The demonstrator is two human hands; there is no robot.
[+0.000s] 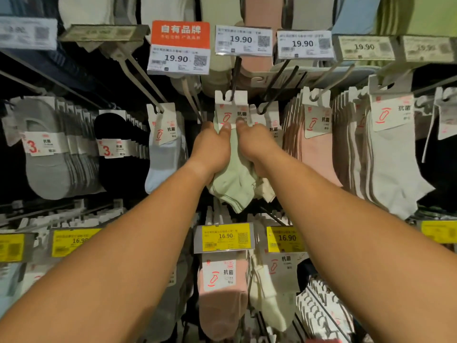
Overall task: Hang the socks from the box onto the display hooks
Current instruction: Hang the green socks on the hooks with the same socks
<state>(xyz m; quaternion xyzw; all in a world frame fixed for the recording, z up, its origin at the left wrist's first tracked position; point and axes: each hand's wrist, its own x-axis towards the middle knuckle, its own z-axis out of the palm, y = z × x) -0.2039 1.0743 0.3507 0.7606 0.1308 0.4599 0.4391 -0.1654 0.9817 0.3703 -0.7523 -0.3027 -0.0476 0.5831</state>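
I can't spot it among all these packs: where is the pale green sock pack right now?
In the head view, the pale green sock pack is at centre, held between the left hand and right hand, its card on the black hook.

Two hands meet on one green sock pack. Above hang seven white price tags and one orange sign. Below sit five yellow price tags.

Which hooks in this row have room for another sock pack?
The hook carrying only the light blue socks has a long bare rod. The grey socks, black socks and pink socks hang tightly packed.
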